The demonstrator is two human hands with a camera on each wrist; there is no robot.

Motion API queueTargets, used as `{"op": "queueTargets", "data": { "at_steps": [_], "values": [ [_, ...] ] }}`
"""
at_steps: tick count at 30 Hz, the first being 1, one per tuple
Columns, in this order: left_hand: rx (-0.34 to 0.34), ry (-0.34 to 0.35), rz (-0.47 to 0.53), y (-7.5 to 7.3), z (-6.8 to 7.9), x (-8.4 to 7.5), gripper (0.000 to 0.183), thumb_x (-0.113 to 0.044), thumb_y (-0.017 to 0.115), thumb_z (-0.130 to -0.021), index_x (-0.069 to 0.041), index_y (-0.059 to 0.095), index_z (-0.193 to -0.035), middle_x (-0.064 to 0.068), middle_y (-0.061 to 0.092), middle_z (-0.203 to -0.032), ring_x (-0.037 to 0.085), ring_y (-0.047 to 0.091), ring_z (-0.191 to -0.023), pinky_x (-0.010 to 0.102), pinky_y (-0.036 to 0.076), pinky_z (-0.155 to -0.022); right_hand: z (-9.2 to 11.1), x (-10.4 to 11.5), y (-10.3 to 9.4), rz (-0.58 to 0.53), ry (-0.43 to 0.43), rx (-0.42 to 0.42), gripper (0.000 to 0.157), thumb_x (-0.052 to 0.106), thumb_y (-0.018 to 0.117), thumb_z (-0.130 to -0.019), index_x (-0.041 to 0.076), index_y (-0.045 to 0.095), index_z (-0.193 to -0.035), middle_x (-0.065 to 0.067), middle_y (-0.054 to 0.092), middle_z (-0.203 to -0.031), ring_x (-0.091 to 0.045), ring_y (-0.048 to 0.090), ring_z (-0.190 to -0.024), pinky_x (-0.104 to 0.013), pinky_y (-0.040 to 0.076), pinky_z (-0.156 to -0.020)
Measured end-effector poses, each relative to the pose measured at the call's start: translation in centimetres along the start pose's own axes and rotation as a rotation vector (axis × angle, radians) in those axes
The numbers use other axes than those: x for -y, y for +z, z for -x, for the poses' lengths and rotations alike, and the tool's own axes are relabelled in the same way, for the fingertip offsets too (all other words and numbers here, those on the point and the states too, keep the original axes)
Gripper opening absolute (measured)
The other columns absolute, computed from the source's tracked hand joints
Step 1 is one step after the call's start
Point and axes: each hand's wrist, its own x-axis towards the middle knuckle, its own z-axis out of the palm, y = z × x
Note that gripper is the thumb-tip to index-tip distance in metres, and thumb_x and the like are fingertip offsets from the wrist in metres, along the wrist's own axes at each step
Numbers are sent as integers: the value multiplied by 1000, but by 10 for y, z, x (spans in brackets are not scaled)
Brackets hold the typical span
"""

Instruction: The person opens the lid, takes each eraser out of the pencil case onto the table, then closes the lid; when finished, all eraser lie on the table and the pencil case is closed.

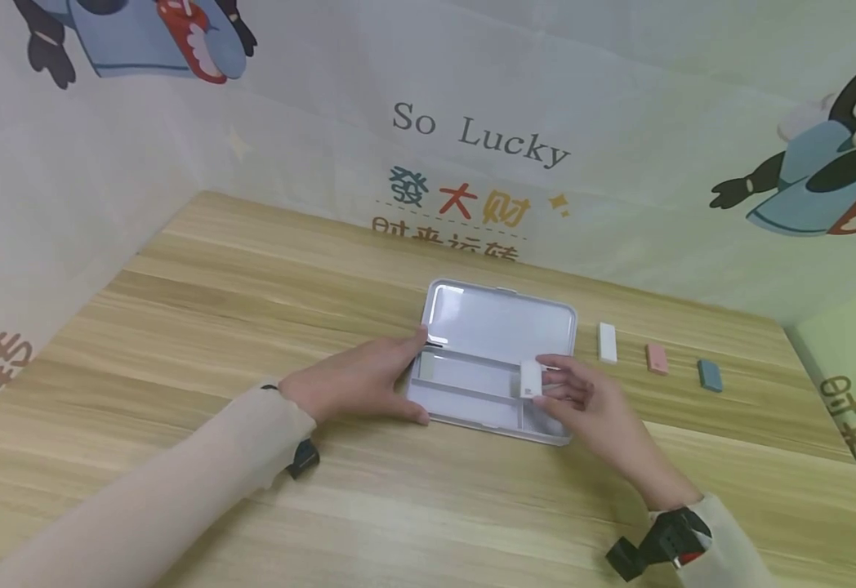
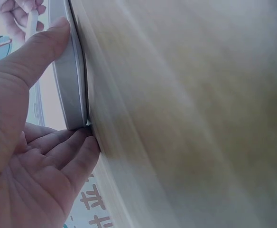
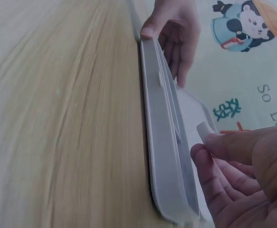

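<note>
A whitish pencil case (image 1: 501, 322) lies unfolded on the table, lid leaning to the back and divided compartments at the front. My left hand (image 1: 365, 377) holds its left end, thumb at the front corner and fingers towards the hinge. In the left wrist view that thumb presses the case's side wall (image 2: 68, 97). Between thumb and fingers, my right hand (image 1: 582, 400) pinches a white eraser (image 1: 531, 380) above the compartments near the right end. The right wrist view shows the eraser (image 3: 204, 130) mostly covered by the fingers.
Right of the case, a white eraser-like block (image 1: 607, 342), a pink one (image 1: 657, 358) and a blue one (image 1: 711, 375) lie in a spaced row. Behind the wooden table (image 1: 251, 278) hangs a printed cloth (image 1: 310, 147).
</note>
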Motion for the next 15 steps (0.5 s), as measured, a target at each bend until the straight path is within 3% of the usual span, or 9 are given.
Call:
{"op": "queueTargets", "data": {
  "at_steps": [5, 15],
  "values": [
    [1, 6, 10, 1, 0, 1, 118, -41, 88, -84, 2, 15, -166, 18, 39, -167, 27, 50, -147, 43, 40, -125, 13, -9, -16, 28, 21, -46, 52, 2, 74, -94, -3, 57, -143, -27, 71, -125, 7, 64, -97, -13, 57, -85],
    [-8, 16, 27, 1, 1, 3, 116, -40, 88, -84, 0, 16, -167, 15, 45, -164, 24, 54, -142, 42, 42, -124, 32, -31, -42, 91, 1, -140, 50, 0, 74, -94, -5, 59, -141, -28, 72, -119, 10, 64, -94, -10, 55, -82]
  ]
}}
